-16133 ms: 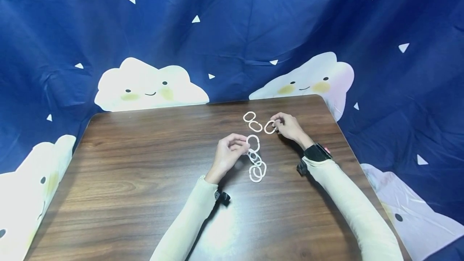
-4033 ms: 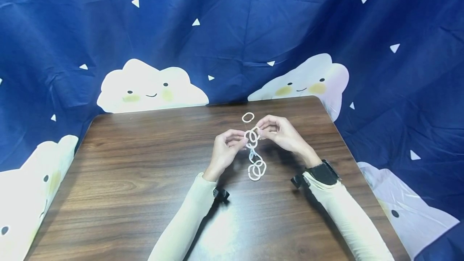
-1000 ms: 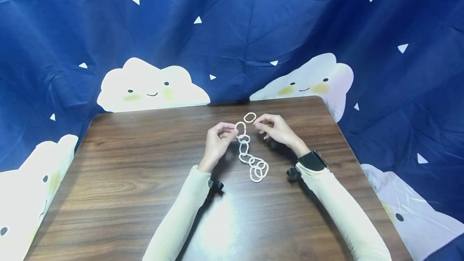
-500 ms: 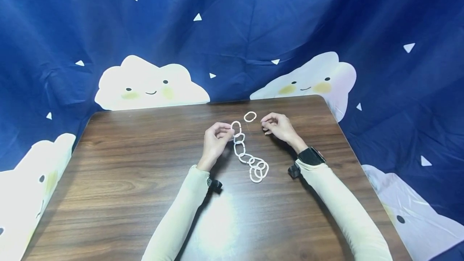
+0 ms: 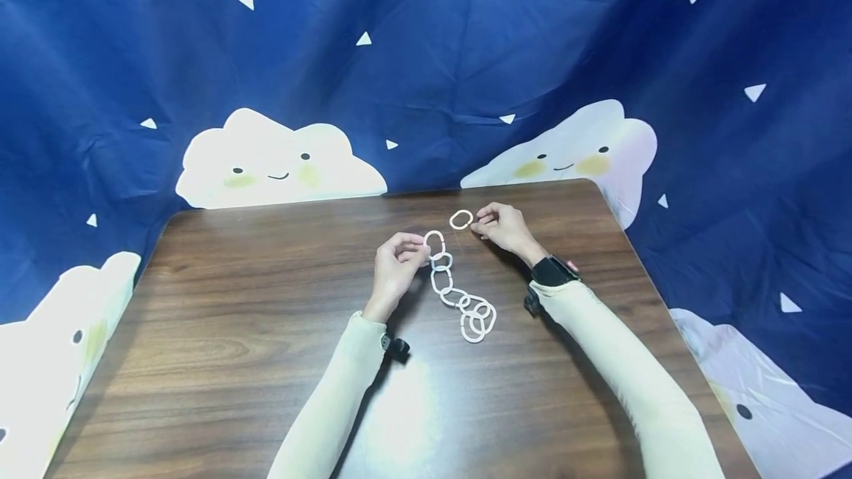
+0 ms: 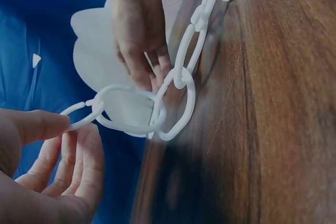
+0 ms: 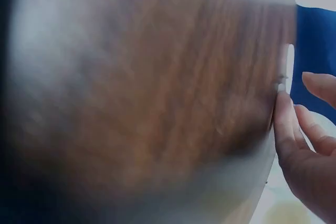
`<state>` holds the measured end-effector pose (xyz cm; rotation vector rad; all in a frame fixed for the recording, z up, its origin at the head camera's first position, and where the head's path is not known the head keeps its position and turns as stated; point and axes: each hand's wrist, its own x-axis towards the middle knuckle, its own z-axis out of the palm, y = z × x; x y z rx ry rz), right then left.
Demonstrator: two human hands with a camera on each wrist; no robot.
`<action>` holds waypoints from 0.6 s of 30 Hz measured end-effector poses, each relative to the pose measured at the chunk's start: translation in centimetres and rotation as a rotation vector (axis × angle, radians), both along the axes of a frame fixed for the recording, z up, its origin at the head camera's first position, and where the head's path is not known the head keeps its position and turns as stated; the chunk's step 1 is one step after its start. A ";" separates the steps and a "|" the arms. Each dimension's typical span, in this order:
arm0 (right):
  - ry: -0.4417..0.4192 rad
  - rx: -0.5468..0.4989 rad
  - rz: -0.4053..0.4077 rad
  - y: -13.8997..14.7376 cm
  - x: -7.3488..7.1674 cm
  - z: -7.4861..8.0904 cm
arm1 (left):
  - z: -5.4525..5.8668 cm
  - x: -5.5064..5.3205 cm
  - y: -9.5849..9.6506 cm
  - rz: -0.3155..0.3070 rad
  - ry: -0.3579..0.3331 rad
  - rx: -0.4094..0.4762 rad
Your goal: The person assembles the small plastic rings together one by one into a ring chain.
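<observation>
With thumb and fingers my left hand (image 5: 396, 269) pinches the end link of a chain of white oval plastic links (image 5: 433, 281). From that hand the chain runs toward me and to the right, its far end bunched on the table. In the left wrist view the linked rings (image 6: 192, 103) hang from my fingertips down to the wood. My right hand (image 5: 506, 229) is at a loose white link (image 5: 452, 221) farther back. In the right wrist view one fingertip is at this link's edge (image 7: 290, 66), while another digit stands apart from it.
The brown wooden table (image 5: 220, 361) lies under both hands. Its back edge is a short way beyond the loose link. A blue curtain (image 5: 426, 72) with cloud and triangle prints hangs behind and at the sides.
Over the last second my left hand has drawn the chain slightly left, and my right hand has moved off, then back to the loose link. Earlier, another loose link joined the chain.
</observation>
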<state>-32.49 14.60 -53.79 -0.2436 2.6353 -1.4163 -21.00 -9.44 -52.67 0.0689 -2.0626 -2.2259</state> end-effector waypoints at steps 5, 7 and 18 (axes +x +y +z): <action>0.003 0.055 0.014 -0.5 -0.8 0.3 | 0.0 0.2 -0.1 0.007 -0.008 0.000; -0.002 0.076 0.020 -0.8 -1.0 0.6 | 0.0 0.3 -0.1 0.007 -0.011 -0.002; 0.058 0.299 -0.001 -2.8 -1.6 0.9 | 0.2 0.5 0.1 0.002 0.009 -0.026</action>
